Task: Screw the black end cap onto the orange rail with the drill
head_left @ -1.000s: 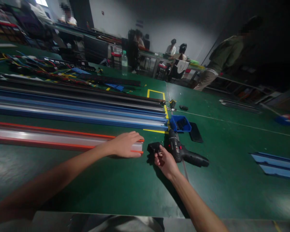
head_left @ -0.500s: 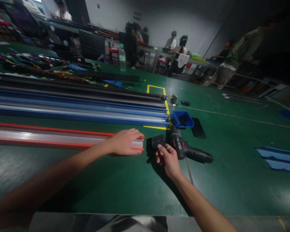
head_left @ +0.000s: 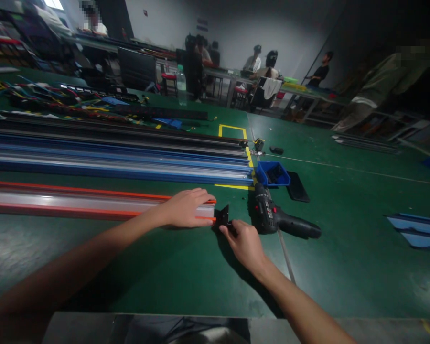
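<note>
A long pale channel profile with orange edges (head_left: 93, 203) lies across the table from the left. My left hand (head_left: 186, 208) is closed over its right end, thumb on the near edge and fingers over the far one. My right hand (head_left: 246, 241) pinches a small black end cap (head_left: 222, 216) between thumb and fingers. The cap is turned edge-on, right beside the profile's open end; whether they touch I cannot tell. Just right of my right hand lies a black cordless drill (head_left: 272, 215), its grip pointing right.
Blue and black profiles (head_left: 129, 162) lie behind the orange-edged one. Beyond the drill are a blue parts bin (head_left: 273, 174) and a dark flat slab (head_left: 298, 186). A bottle (head_left: 181, 86) and tangled wires (head_left: 57, 98) are farther back. Light-blue strips (head_left: 417, 231) lie at right.
My right hand has moved the black end cap left to the profile's end and turned it from facing me to edge-on. My left hand stays on the profile. A person at back right has moved right.
</note>
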### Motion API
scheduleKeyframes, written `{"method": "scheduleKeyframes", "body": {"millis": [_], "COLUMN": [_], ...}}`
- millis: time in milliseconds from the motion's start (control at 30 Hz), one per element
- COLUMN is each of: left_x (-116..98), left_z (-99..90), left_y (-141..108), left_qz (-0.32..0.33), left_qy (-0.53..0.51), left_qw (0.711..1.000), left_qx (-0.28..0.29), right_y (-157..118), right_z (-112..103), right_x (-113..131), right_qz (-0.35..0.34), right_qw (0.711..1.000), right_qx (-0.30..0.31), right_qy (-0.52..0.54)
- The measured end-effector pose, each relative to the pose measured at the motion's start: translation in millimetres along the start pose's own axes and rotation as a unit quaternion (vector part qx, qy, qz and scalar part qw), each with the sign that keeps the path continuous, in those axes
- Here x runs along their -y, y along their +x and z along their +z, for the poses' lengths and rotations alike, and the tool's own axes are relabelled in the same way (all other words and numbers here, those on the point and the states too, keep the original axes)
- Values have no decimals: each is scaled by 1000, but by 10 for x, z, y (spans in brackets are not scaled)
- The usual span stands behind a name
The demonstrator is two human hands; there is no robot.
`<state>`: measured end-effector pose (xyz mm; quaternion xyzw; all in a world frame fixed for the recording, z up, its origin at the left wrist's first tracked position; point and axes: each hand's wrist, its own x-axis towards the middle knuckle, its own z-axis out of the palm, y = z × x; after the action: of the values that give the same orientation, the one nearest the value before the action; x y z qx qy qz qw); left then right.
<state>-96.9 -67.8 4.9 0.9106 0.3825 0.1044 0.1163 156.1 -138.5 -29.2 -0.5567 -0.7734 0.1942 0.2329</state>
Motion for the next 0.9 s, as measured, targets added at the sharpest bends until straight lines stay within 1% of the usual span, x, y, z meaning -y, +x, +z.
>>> {"method": "scheduleKeyframes", "body": {"millis": [167, 267, 400, 500, 600, 700, 833, 900], "left_x": [-20, -17, -17, -21, -24, -40, -110, -158], "left_z": [-18, -19, -21, -22, -16, -9, -8, -6], "left_y": [5, 5, 1, -4, -7, -7, -5, -5], "left_qz": [-4, -1, -4, -4, -3, 1, 28, 43], "left_qy": [-4, -11, -19, -15, -2, 18, 61, 83], "left_qw": [1000, 1000, 1000, 1000, 1000, 1000, 997, 995], "left_qx": [10, 11, 14, 16, 14, -1, -27, -33], "right_y": [98, 108, 98, 101, 91, 79, 63, -27], "right_z": [-70, -79, -56, -51, -53, -42, -70, -114], "right_x": [7, 63, 154, 202, 229, 240, 270, 320], "right_qz": [-9, -15, -53, -73, -86, -91, -88, -82], "right_qw": [993, 978, 953, 947, 951, 951, 950, 953], "right_qx": [54, 76, 99, 117, 114, 108, 105, 92], "right_qy": [-106, -191, -281, -289, -274, -275, -279, -277]}}
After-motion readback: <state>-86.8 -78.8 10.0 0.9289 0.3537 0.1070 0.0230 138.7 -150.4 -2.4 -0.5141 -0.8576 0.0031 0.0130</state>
